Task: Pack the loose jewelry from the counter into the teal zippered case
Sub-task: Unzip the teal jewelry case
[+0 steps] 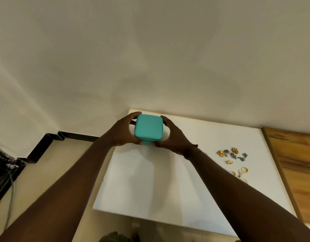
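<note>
Case (148,128): small, stiff, probably light, held closed between both hands above the counter (150,180). Left hand (123,132) and right hand (173,137) curl round opposite sides; jewelry (233,161) lies right of the grip.

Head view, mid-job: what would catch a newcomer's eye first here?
The small square teal case stands out most, closed and held in a two-handed grip between the left hand and right hand at the far left corner of the flat white counter. Next comes the loose gold and silver jewelry, flower pieces and rings scattered on the counter's right side, near a brown wooden panel.
</note>
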